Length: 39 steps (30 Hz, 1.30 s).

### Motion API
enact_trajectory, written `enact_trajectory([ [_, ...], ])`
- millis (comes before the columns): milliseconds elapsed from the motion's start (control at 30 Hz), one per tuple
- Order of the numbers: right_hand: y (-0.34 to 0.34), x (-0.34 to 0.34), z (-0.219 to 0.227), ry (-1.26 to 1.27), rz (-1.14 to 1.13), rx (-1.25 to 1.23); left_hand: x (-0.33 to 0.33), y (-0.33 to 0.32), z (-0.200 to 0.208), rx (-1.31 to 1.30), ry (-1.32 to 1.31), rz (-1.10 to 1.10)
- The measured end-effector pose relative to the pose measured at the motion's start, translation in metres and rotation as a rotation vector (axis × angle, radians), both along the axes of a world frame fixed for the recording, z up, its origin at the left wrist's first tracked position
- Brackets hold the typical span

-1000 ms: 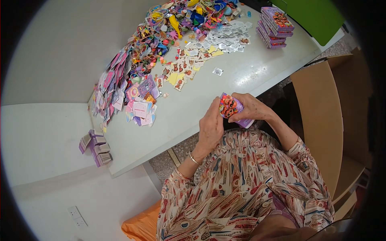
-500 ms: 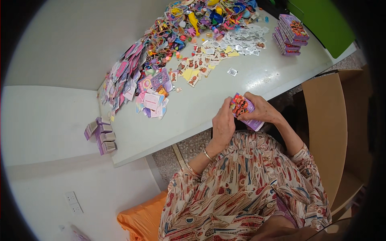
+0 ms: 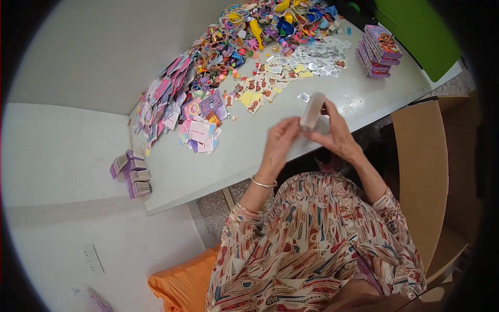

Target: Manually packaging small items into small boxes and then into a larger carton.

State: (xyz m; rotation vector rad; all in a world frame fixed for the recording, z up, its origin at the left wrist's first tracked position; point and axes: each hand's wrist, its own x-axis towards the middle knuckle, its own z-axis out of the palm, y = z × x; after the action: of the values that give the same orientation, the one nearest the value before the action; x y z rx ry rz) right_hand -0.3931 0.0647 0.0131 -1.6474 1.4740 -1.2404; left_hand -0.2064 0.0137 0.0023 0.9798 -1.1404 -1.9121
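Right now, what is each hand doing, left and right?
Left hand: fingers curled, touching the lower end of the small box.
Right hand: closed on the small box, holding it up above the table edge.

A single head-worn fisheye view looks steeply down from above the person, close over the patterned sleeves and both hands (image 3: 312, 138). It faces out across the white tabletop (image 3: 249, 145), whose straight edges bow toward the dark round rim. The far tabletop sits at the top, the floor and a cardboard box (image 3: 423, 166) at the right.
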Motion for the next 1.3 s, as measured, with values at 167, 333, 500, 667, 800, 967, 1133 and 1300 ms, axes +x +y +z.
enact_trajectory([
  [167,0.0,-0.018,0.004,0.477,-0.144,0.037,0.062,-0.072,-0.023,-1.149,-1.14,0.463],
  [333,0.005,-0.013,0.011,0.53,-0.108,0.082,0.054,-0.078,-0.03,-1.114,-1.31,0.529],
  [500,0.002,-0.01,0.02,0.604,-0.095,0.102,0.063,-0.082,-0.028,-1.199,-1.09,0.574],
  [667,-0.002,-0.004,0.022,0.699,-0.062,0.089,0.041,-0.06,0.014,-0.62,-0.416,0.341],
  [800,-0.002,-0.003,0.024,0.696,-0.049,0.126,0.014,-0.033,0.048,-0.682,-0.48,0.232],
  [967,0.0,0.001,0.028,0.687,-0.024,0.091,0.013,-0.028,0.029,-0.918,-0.614,0.221],
  [1133,0.001,0.0,0.025,0.726,-0.068,0.129,0.018,-0.029,0.028,-0.833,-0.607,0.271],
  [1300,0.001,0.01,0.023,0.698,0.012,0.149,0.002,-0.017,0.029,-1.126,-0.811,0.051],
])
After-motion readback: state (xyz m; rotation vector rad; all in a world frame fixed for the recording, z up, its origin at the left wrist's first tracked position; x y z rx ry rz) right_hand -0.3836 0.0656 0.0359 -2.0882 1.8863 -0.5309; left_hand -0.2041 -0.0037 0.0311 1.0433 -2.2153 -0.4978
